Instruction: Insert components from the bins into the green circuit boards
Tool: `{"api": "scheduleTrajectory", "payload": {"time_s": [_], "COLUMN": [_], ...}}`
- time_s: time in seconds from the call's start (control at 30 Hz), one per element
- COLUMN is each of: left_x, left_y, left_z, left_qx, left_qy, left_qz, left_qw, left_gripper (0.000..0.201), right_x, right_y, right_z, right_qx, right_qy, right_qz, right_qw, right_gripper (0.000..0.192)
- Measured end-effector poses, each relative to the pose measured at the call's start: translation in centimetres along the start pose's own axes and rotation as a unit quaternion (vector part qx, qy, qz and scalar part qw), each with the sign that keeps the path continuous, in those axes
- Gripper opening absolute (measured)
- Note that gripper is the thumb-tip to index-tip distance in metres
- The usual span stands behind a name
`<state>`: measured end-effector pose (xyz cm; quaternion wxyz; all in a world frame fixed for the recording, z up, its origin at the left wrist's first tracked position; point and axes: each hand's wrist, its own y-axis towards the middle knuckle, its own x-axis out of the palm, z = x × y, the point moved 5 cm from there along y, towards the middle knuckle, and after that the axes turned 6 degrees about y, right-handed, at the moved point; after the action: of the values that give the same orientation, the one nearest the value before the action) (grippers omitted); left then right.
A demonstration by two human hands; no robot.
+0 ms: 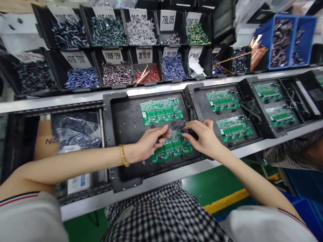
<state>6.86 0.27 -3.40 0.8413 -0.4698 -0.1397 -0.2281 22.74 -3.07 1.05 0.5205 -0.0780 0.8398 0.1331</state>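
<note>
My left hand (pixel 149 142), with a gold bracelet at the wrist, is closed in a pinch above the upper left part of a green circuit board (pixel 169 154). What its fingers hold is too small to make out. My right hand (pixel 204 137) reaches over the same board's upper right corner, thumb and forefinger closed around a small dark electronic component at the board's edge. Both hands partly hide this board. A second green circuit board (pixel 161 110) lies behind it, in the same black tray (pixel 123 124), with small parts mounted on it.
Black bins (pixel 109 79) of loose components stand in two labelled rows behind the rail. Further trays with circuit boards (pixel 234 129) continue to the right. A cardboard box (pixel 44 137) and plastic bags lie at left. Blue bins (pixel 282 40) stand far right, and another person's checked clothing (pixel 280 153) shows below.
</note>
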Motion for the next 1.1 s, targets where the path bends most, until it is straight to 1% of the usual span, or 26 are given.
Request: {"api": "scheduleTrajectory", "payload": {"time_s": [0.07, 0.13, 0.23, 0.3, 0.4, 0.47, 0.53, 0.63, 0.77, 0.87, 0.97, 1.1], "left_x": [0.4, 1.0, 2.0, 2.3, 2.0, 1.7, 1.6, 1.8, 1.7, 1.6, 1.4, 1.2], "left_y": [-0.2, -0.6, -1.3, -1.7, -2.1, -2.2, -2.2, -1.9, -1.3, -1.0, -0.7, -0.3], "left_z": [-0.7, -1.0, -1.2, -1.3, -1.8, -2.4, -3.0, -3.3, -3.0, -2.7, -2.6, -2.8], "left_qx": [0.009, 0.025, 0.039, 0.024, -0.023, -0.050, -0.060, -0.051, -0.036, -0.032, -0.027, -0.039], "left_qy": [-0.005, -0.008, -0.014, -0.030, -0.040, -0.018, 0.015, 0.060, 0.083, 0.065, 0.045, 0.017], "left_qz": [-0.006, -0.016, -0.034, -0.042, -0.035, -0.024, -0.029, -0.057, -0.054, -0.054, -0.055, -0.047], "left_qw": [1.000, 1.000, 0.999, 0.998, 0.998, 0.998, 0.998, 0.995, 0.994, 0.996, 0.997, 0.998], "left_gripper": [0.023, 0.023, 0.023, 0.020, 0.021, 0.023, 0.022, 0.020, 0.011, 0.012, 0.010, 0.015], "right_x": [-0.4, -0.5, -1.0, -1.2, -1.0, -0.2, 0.7, 1.6, 1.8, 1.6, 1.6, 1.8], "right_y": [0.5, 0.9, 0.9, 0.7, 0.4, 0.4, 0.6, 1.1, 1.7, 1.8, 1.6, 1.3], "right_z": [-1.0, -2.1, -3.5, -3.6, -2.5, -1.3, -0.3, 0.5, 1.0, 1.3, 1.4, 1.2], "right_qx": [0.002, -0.011, -0.043, -0.055, -0.052, -0.051, -0.056, -0.070, -0.091, -0.097, -0.099, -0.100], "right_qy": [0.075, 0.114, 0.089, 0.046, -0.022, -0.055, -0.070, -0.081, -0.067, -0.044, -0.048, -0.077], "right_qz": [0.024, 0.034, 0.050, 0.043, -0.008, -0.056, -0.096, -0.128, -0.146, -0.151, -0.152, -0.148], "right_qw": [0.997, 0.993, 0.994, 0.996, 0.998, 0.996, 0.991, 0.986, 0.983, 0.983, 0.982, 0.981], "right_gripper": [0.009, 0.007, 0.008, 0.010, 0.012, 0.016, 0.020, 0.024, 0.022, 0.017, 0.015, 0.020]}}
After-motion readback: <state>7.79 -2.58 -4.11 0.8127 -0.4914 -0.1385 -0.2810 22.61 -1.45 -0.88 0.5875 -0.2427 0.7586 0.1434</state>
